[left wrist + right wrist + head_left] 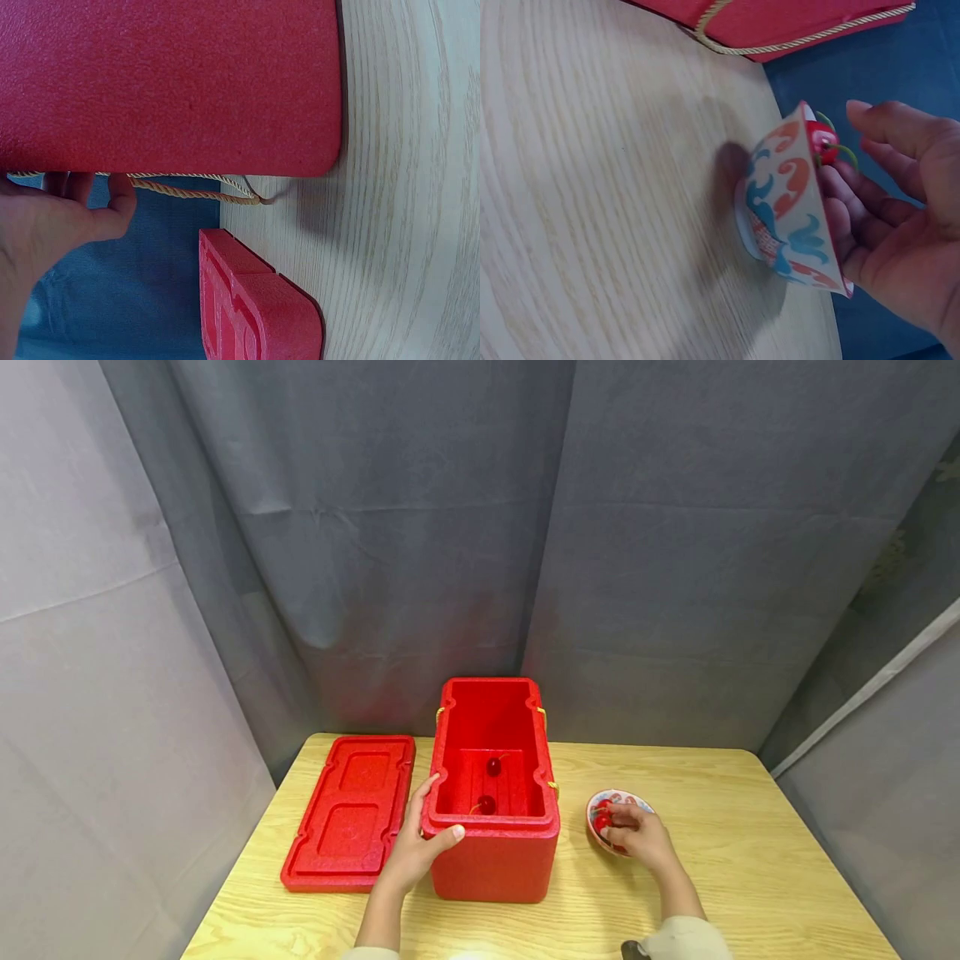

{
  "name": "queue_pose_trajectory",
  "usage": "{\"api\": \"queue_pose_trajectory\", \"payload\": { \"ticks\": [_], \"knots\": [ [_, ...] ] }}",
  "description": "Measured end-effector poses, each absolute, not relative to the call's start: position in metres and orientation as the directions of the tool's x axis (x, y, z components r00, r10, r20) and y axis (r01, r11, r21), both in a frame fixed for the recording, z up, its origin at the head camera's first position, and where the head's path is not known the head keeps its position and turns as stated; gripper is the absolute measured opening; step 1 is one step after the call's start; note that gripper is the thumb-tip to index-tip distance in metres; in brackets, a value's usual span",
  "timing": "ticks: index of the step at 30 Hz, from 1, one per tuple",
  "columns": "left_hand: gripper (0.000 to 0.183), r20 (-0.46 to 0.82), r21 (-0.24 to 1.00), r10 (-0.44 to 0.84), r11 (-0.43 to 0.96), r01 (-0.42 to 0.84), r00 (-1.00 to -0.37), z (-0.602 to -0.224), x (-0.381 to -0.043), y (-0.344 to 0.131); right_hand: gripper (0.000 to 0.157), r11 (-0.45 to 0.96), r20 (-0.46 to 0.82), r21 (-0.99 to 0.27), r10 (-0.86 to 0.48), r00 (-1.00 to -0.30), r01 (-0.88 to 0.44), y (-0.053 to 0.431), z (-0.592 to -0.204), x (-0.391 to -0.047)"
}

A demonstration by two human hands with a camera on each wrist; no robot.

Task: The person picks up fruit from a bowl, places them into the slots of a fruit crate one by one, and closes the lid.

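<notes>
A red foam box (491, 864) stands lidless on the table, with two dark red cherries, one farther back (493, 767) and one nearer (487, 805), on its floor. My left hand (415, 852) rests on the box's near left corner, thumb on the front rim and fingers along the left side by the rope handle (195, 192). To the right of the box, my right hand (637, 835) reaches into a small patterned bowl (780, 202), some fingers inside its rim. Bright red cherries (823, 141) with green stems lie in the bowl near the fingers, which are spread apart.
The red box lid (352, 814) lies on the wooden table (750, 860) left of the box. Grey curtains (420, 568) hang behind the table and along both sides. Yellow rope loops (553, 787) run along the box's sides.
</notes>
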State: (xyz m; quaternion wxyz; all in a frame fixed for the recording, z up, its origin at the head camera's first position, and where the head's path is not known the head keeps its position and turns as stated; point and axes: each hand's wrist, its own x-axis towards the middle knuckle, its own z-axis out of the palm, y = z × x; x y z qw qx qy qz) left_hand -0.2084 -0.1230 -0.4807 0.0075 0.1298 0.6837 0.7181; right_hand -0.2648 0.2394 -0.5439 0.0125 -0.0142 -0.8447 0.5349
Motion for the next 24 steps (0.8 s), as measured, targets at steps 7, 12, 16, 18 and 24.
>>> {"api": "queue_pose_trajectory", "payload": {
  "ticks": [7, 12, 16, 18, 24],
  "knots": [
    [0.082, 0.172, 0.984, 0.181, -0.073, 0.161, -0.968, -0.496, -0.215, -0.124, 0.036, 0.523, 0.069, -0.852, 0.092, -0.993, -0.011, 0.235, -0.553, -0.27],
    [0.081, 0.176, 0.984, 0.161, -0.063, 0.168, -0.971, -0.509, -0.222, -0.126, 0.032, 0.561, 0.095, -0.828, 0.12, -0.988, -0.011, 0.232, -0.557, -0.272],
    [0.081, 0.197, 0.979, 0.164, -0.076, 0.187, -0.967, -0.512, -0.223, -0.126, 0.03, 0.6, 0.127, -0.799, 0.12, -0.985, -0.03, 0.23, -0.557, -0.272],
    [0.081, 0.203, 0.978, 0.166, -0.081, 0.191, -0.965, -0.512, -0.223, -0.126, 0.028, 0.624, 0.144, -0.781, 0.116, -0.983, -0.041, 0.229, -0.557, -0.272],
    [0.08, 0.192, 0.98, 0.164, -0.074, 0.182, -0.968, -0.511, -0.224, -0.126, 0.022, 0.671, 0.178, -0.741, 0.136, -0.974, -0.042, 0.226, -0.561, -0.272]
  ]
}}
